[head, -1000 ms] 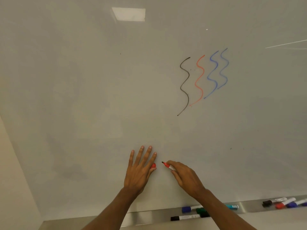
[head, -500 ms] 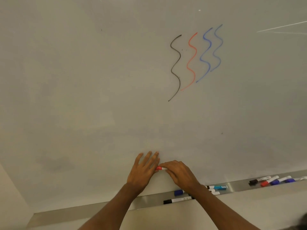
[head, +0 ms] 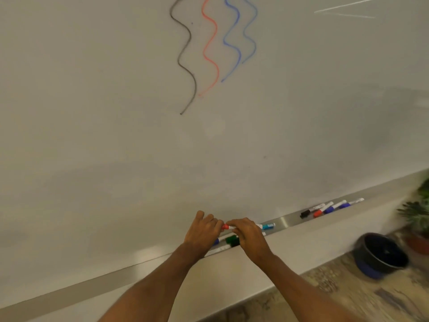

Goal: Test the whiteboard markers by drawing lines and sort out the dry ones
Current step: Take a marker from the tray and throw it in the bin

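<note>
Both hands meet just above the tray [head: 285, 220] at about 6 o'clock: the left hand [head: 201, 231] pinches the red cap [head: 224, 227] between curled fingers while the right hand [head: 246, 233] closes around the marker [head: 231, 227], probably to press the cap on. Two marker groups lie well apart on the tray, one under the hands, four [head: 330, 207] toward 4 o'clock, likely kept separate for sorting. Four wavy test lines [head: 213, 43] sit at 12 o'clock on the whiteboard [head: 92, 112].

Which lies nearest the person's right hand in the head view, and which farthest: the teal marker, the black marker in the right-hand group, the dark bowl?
1. Teal marker, in the tray beside the right hand.
2. Black marker, farther right along the tray.
3. Dark bowl, on the floor, far right.
</note>
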Demonstrator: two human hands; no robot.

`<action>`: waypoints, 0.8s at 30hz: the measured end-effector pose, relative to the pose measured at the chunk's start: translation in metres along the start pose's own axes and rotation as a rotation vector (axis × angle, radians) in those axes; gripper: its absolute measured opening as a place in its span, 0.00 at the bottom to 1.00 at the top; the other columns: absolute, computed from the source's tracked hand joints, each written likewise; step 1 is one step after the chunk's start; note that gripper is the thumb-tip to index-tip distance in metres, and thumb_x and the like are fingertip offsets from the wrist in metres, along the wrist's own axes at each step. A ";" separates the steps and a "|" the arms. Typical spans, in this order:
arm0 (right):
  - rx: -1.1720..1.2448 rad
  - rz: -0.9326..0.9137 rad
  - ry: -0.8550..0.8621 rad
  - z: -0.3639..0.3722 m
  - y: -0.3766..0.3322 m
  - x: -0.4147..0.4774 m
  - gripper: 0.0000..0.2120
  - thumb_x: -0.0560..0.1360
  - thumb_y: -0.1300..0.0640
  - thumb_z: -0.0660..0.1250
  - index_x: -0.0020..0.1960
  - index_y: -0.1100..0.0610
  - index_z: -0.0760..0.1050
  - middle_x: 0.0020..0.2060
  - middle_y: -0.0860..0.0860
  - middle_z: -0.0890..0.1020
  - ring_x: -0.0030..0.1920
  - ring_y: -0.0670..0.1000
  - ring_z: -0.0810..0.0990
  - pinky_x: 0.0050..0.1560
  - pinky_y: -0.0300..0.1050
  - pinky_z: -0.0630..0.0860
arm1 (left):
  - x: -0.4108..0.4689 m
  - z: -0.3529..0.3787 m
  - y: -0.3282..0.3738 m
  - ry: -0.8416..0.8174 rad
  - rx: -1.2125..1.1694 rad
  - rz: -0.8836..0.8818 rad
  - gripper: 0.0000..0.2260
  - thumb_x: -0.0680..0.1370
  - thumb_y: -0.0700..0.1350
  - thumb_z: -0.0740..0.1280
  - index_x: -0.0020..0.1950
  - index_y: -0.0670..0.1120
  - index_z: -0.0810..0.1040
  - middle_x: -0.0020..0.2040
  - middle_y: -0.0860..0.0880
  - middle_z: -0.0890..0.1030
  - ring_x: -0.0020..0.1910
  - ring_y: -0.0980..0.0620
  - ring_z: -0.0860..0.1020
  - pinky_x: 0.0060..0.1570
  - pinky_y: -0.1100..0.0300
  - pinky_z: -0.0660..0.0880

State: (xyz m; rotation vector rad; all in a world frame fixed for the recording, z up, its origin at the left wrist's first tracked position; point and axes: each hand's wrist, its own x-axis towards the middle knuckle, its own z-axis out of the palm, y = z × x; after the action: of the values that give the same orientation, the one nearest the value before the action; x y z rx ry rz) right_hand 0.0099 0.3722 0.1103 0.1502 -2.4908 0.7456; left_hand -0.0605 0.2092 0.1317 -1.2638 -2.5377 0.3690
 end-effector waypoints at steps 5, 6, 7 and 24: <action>-0.003 0.079 0.049 -0.018 0.033 -0.024 0.14 0.71 0.70 0.69 0.54 0.60 0.81 0.47 0.53 0.84 0.48 0.52 0.81 0.53 0.44 0.77 | 0.030 -0.001 0.038 0.032 -0.042 0.055 0.18 0.55 0.47 0.83 0.36 0.51 0.77 0.30 0.53 0.79 0.30 0.52 0.76 0.41 0.56 0.61; 0.001 0.093 0.053 -0.022 0.038 -0.025 0.13 0.71 0.70 0.68 0.54 0.60 0.81 0.47 0.53 0.84 0.48 0.52 0.81 0.53 0.40 0.76 | 0.036 -0.002 0.043 0.054 -0.037 0.069 0.17 0.56 0.45 0.83 0.36 0.50 0.77 0.30 0.52 0.78 0.30 0.52 0.76 0.41 0.56 0.60; -0.001 0.118 0.056 -0.030 0.049 -0.029 0.13 0.71 0.70 0.68 0.54 0.60 0.81 0.46 0.53 0.84 0.47 0.51 0.81 0.54 0.35 0.73 | 0.046 -0.004 0.054 0.083 -0.039 0.088 0.16 0.56 0.44 0.82 0.35 0.50 0.77 0.30 0.52 0.78 0.30 0.51 0.76 0.41 0.56 0.60; -0.277 0.529 -0.106 -0.187 0.243 -0.105 0.14 0.77 0.56 0.66 0.62 0.52 0.78 0.58 0.49 0.81 0.57 0.48 0.78 0.64 0.41 0.71 | 0.223 -0.012 0.278 -0.208 -0.386 0.024 0.19 0.83 0.58 0.56 0.71 0.52 0.69 0.73 0.50 0.69 0.73 0.47 0.65 0.72 0.40 0.48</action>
State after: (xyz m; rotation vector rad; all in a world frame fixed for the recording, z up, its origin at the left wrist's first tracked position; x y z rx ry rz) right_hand 0.1248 0.6726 0.0717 -0.6034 -2.7316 0.5886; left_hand 0.0193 0.5526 0.0765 -1.4541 -2.8709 0.0105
